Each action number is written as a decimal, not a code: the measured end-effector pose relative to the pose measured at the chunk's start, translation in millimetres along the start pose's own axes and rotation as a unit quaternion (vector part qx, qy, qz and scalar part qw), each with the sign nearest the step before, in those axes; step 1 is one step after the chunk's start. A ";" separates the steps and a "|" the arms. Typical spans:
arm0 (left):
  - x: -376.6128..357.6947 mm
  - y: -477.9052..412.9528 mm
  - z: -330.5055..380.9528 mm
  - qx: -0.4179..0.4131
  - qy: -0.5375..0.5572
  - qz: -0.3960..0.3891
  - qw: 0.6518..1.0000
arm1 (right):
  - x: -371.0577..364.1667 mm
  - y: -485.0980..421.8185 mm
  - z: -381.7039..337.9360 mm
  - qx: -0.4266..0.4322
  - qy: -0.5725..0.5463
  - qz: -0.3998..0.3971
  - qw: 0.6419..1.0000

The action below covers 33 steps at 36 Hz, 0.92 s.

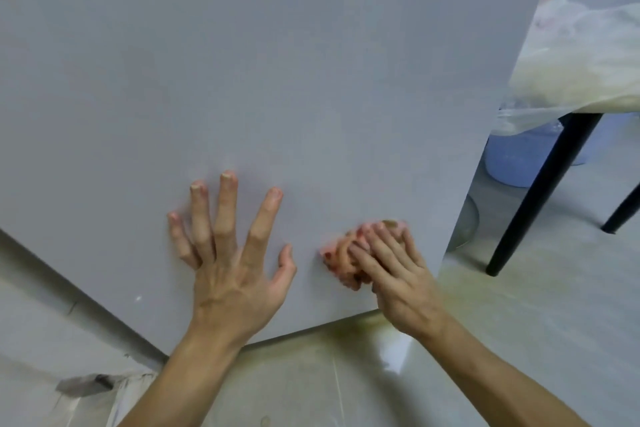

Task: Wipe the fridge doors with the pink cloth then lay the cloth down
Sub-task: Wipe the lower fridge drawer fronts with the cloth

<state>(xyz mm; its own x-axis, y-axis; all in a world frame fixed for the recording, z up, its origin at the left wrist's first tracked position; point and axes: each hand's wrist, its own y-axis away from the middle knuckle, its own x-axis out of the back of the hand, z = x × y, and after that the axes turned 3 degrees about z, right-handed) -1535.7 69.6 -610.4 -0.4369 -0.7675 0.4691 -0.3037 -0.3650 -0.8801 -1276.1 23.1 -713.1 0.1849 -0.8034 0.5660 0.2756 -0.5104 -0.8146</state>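
1. The grey fridge door [242, 62] fills most of the head view; its lower edge is seen just above the pale floor [519, 322].
2. The left hand [232, 263] is laid flat against the door near its bottom edge, fingers spread wide and nothing held in its grip.
3. The pink cloth [341, 255] is bunched up and pressed against the door low down, near the door's right edge, just beside the left thumb but apart from it.
4. The right hand [398, 274] is placed over the cloth, its grip closed loosely on the bunch with the fingers lying across it; much of the cloth is hidden beneath them.
5. To the right of the door a tabletop [585, 109] is seen, covered by a crumpled translucent plastic sheet [571, 55] with a few red marks.
6. A black table leg [540, 191] slants down to the floor close to the door's right edge; a second leg [623, 210] is partly seen farther right.
7. A pale blue bucket [509, 163] stands on the floor behind the nearer leg, under the tabletop.
8. A yellowish stain is seen on the floor beneath the door's lower right corner.
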 end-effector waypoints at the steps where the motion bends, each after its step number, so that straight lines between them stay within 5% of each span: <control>1: -1.0 -0.1 2.6 -0.005 0.001 -0.001 1.000 | 7.1 -11.1 4.9 -0.048 -0.016 0.031 0.998; 7: -4.5 -7.0 10.5 -0.004 -0.001 -0.010 1.000 | 65.0 -128.4 32.5 -0.210 -0.113 0.222 0.945; 13: -8.3 -6.5 7.0 -0.021 -0.007 -0.011 1.000 | 55.5 -133.2 42.6 -0.274 -0.092 0.263 0.920; 18: -9.0 -6.2 5.4 -0.024 -0.007 -0.008 1.000 | 6.1 -39.0 10.5 -0.395 -0.140 0.197 0.886; 23: -8.8 -4.5 5.5 -0.023 -0.002 -0.010 1.000 | -12.0 15.7 -48.8 -0.592 -0.198 0.068 0.778; 33: 3.1 2.6 -0.7 -0.036 0.037 -0.014 0.999 | 16.2 -30.7 -82.6 -0.727 -0.219 0.051 0.649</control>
<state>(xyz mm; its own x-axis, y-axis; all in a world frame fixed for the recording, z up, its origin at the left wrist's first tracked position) -1538.5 66.7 -611.2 -0.4879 -0.7156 0.4999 -0.3751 -0.3452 -0.8603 -1359.5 0.5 -689.5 0.4704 -0.8542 0.2216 -0.8814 -0.4673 0.0699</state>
